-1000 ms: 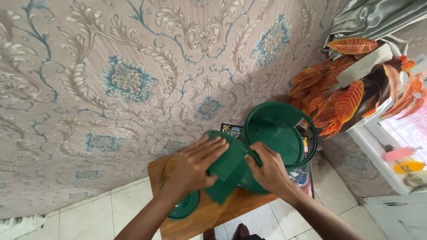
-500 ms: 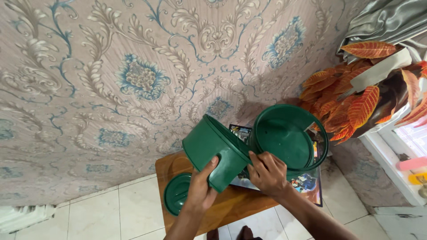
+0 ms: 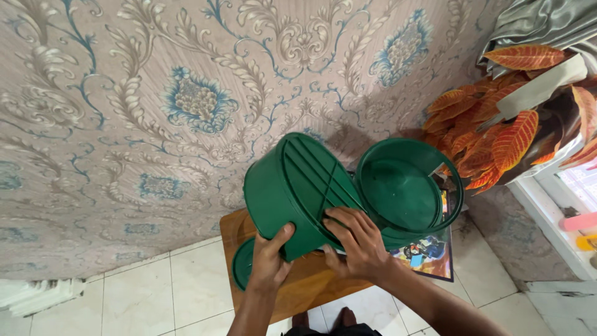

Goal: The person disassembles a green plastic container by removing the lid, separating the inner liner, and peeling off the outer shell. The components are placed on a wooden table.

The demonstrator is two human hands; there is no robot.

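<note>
The green pot has been raised and tipped further than half a second ago, its ribbed base now shown; it is gripped by the left hand and right hand above the wooden surface, beside the green bucket.

Patterned wallpaper, orange leaves, white floor tiles and a colourful picture.

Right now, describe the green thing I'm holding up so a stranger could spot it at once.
Below the patterned wallpaper stands a small wooden table. Above it, the left hand and right hand hold a green round container tipped on its side. Unlike the open green tub beside it and the flat green lid below, its ribbed base faces the camera.
</note>
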